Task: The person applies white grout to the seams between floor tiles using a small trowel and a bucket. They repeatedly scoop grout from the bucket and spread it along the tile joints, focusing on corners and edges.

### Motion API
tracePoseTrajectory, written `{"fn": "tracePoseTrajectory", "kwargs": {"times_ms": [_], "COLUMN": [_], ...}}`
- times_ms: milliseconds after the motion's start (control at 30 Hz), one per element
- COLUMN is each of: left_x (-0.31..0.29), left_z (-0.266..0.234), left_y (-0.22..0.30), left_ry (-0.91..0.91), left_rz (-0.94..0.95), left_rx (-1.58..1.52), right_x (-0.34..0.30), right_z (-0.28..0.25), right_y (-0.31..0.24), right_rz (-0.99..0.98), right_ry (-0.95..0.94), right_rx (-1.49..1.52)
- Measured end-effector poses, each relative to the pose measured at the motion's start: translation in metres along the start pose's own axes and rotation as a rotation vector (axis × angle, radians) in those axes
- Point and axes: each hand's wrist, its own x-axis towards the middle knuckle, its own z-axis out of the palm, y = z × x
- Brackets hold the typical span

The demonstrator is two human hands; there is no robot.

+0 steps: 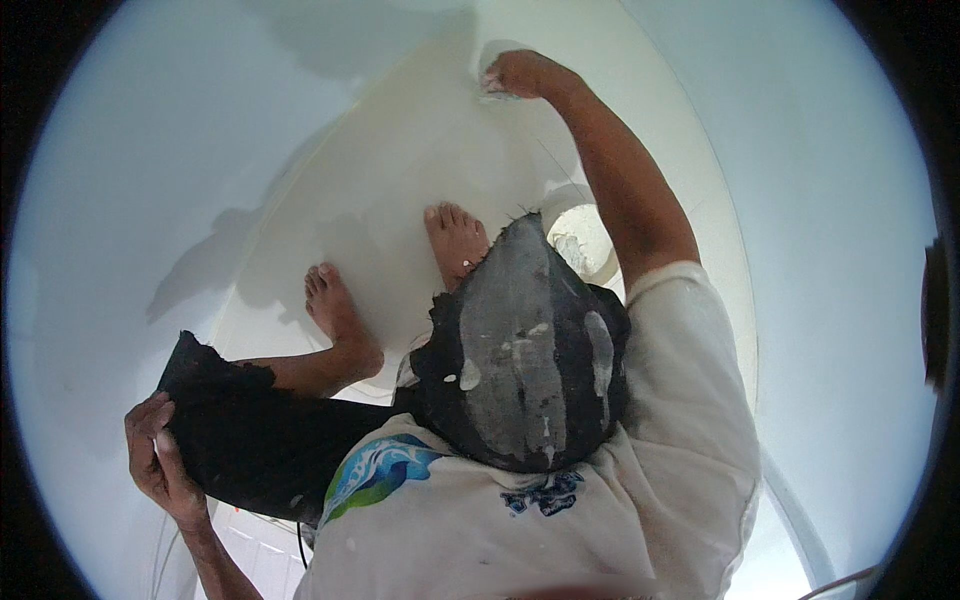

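My right hand (522,73) reaches far forward and presses a small white thing (494,86) against the cream floor (400,170) near the corner; I cannot tell what kind of thing it is. A paler smeared patch (497,50) lies just beyond the fingers. At the lower left, my left hand (155,455) is curled over the knee of my black trouser leg (250,440). I am squatting, with both bare feet (340,320) flat on the floor. A round white bowl (590,245) holding white paste sits by my right foot, under my right forearm.
Pale blue-white walls (150,170) rise on the left and right and meet the floor in a narrow corner ahead. My black trousers are splashed with grey-white paste (520,350). A thin cable (300,545) hangs at the lower left.
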Motion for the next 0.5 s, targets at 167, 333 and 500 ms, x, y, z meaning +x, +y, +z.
{"fn": "tracePoseTrajectory", "kwargs": {"times_ms": [167, 333, 500], "left_x": [0.056, 0.145, 0.157], "left_z": [0.021, 0.178, 0.39], "left_y": [0.032, 0.056, 0.109], "left_ry": [-0.252, -0.5, -0.933], "left_rz": [-0.203, 0.385, 1.005], "left_rx": [0.115, -0.008, -0.067], "right_x": [-0.042, -0.174, -0.127], "right_z": [0.027, 0.02, -0.027], "right_y": [0.003, 0.008, -0.001], "right_rz": [0.024, 0.129, 0.152], "right_ry": [-0.4, -0.553, -0.216], "right_rx": [-0.049, -0.02, 0.149]}}
